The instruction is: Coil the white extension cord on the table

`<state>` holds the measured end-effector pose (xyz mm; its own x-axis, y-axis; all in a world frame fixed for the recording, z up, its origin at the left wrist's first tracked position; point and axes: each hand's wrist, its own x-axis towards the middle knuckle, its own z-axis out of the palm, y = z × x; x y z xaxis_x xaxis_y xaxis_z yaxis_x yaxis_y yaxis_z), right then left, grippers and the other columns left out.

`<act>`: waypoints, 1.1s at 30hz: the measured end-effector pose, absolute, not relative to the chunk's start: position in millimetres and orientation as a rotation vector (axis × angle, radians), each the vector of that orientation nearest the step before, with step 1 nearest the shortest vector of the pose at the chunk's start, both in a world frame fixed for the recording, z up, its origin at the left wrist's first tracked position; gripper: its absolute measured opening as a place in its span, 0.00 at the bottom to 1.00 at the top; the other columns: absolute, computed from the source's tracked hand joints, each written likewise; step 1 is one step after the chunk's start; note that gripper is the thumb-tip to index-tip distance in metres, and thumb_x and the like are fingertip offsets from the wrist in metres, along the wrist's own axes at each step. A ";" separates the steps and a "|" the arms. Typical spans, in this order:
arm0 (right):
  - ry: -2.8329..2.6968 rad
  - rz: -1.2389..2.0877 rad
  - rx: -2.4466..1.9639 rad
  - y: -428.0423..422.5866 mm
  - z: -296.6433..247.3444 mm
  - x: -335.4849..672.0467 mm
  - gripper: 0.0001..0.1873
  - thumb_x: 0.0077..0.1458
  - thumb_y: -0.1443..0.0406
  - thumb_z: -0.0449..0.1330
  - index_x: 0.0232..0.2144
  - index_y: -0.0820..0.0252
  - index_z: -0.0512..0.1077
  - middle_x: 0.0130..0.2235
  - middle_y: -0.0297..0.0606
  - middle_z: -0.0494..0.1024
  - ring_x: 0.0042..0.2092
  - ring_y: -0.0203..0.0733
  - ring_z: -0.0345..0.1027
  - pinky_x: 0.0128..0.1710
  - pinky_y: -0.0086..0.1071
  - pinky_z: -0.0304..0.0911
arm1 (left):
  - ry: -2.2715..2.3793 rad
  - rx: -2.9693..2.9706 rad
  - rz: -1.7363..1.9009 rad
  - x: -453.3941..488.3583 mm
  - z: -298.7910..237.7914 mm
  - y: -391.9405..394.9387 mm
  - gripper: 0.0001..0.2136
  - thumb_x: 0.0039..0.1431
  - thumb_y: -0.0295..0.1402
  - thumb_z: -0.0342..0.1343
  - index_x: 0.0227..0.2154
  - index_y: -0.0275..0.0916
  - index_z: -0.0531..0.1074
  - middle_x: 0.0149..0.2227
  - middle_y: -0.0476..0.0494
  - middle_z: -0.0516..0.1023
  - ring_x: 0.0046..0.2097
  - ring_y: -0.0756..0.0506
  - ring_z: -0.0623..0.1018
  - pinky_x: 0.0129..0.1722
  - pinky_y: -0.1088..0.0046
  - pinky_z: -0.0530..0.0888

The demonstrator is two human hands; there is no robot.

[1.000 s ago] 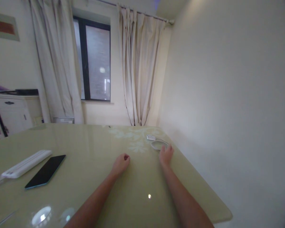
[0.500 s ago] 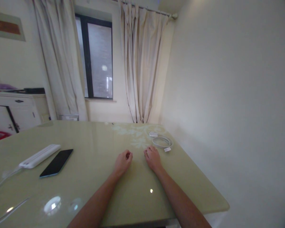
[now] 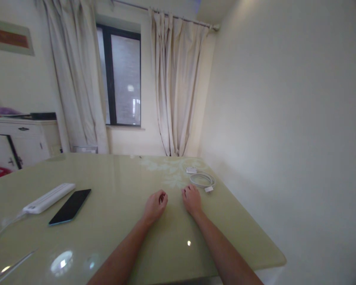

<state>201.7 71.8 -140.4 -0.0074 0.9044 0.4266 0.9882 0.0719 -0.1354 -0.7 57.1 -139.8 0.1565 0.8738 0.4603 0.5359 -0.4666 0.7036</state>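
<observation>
My left hand [image 3: 155, 206] rests on its side on the glossy table, fingers curled into a loose fist with a small dark gap; nothing shows inside it. To its right lies my right hand [image 3: 192, 199], palm down on the tabletop, with fingers slightly bent and a little apart. It holds nothing that I can see. Just beyond the right hand is a coiled white cable [image 3: 202, 179] with a white plug end and a small white tag. The two hands are apart from each other.
A black-screened phone [image 3: 70, 207] lies at the left beside a white power strip [image 3: 49, 198], whose cord runs toward the near left. A thin rod-like thing [image 3: 16, 265] is at the lower left. The table [image 3: 112, 237] meets a plain wall [image 3: 284, 138] on the right.
The view has tilted up slightly, so the scene sits a little lower. Both hands have shifted slightly to the right on the table. The cable, phone and power strip have not moved.
</observation>
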 end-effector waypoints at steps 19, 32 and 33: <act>-1.922 -0.264 -1.955 75.9 -141.8 202.9 0.17 0.70 0.64 0.49 0.43 0.61 0.79 0.48 0.49 0.78 0.53 0.50 0.69 0.52 0.38 0.60 | 1.368 2.006 1.272 -3.3 -140.7 55.8 0.14 0.64 0.44 0.46 0.29 0.40 0.67 0.21 0.52 0.68 0.25 0.49 0.68 0.29 0.72 0.59; -1.753 -0.371 -2.029 81.5 -144.2 208.9 0.15 0.66 0.63 0.54 0.51 0.62 0.73 0.55 0.51 0.75 0.57 0.52 0.66 0.56 0.40 0.57 | 1.357 2.054 1.208 -2.8 -141.0 54.9 0.16 0.64 0.44 0.45 0.27 0.40 0.66 0.21 0.51 0.67 0.25 0.49 0.68 0.29 0.72 0.58; -1.742 -0.404 -2.044 83.2 -142.4 212.3 0.17 0.66 0.63 0.54 0.53 0.62 0.73 0.56 0.53 0.74 0.58 0.53 0.66 0.57 0.41 0.56 | 1.354 2.057 1.201 -2.8 -141.2 55.1 0.16 0.65 0.44 0.45 0.27 0.40 0.66 0.21 0.51 0.67 0.25 0.49 0.68 0.29 0.72 0.58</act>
